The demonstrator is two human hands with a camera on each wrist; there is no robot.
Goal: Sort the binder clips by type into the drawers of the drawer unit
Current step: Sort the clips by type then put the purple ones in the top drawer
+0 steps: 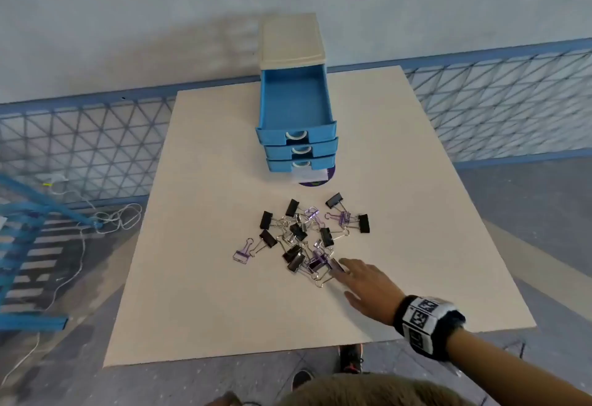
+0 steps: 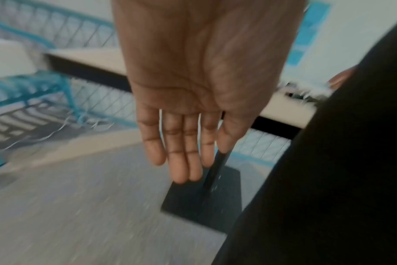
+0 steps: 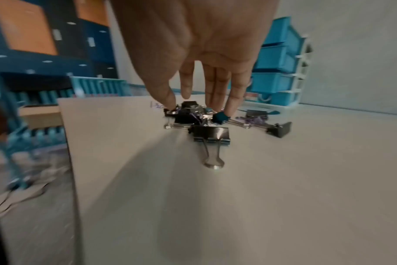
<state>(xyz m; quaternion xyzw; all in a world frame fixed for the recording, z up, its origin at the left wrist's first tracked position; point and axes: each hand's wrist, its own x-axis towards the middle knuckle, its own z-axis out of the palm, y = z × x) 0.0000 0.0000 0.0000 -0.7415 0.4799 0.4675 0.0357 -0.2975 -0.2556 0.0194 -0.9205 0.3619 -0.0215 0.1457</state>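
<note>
Binder clips (image 1: 304, 239): a loose heap near the middle of the bench (image 1: 198, 277); most have black bodies with silver wire handles, several are smaller, translucent purple with purple wire handles; one purple clip (image 1: 242, 253) lies apart at the heap's left edge.
Drawer unit (image 1: 296, 98): cream shell with blue drawers, standing at the far end of the bench; top drawer (image 1: 294, 101) pulled out, its blue floor bare; the drawers beneath are pushed in.
Right hand (image 1: 365, 284): fingers straight and spread, tips at the near edge of the heap, gripping nothing.
Left hand (image 2: 193, 89): fingers straight and together, holding nothing, hanging beside the bench above the floor.
</note>
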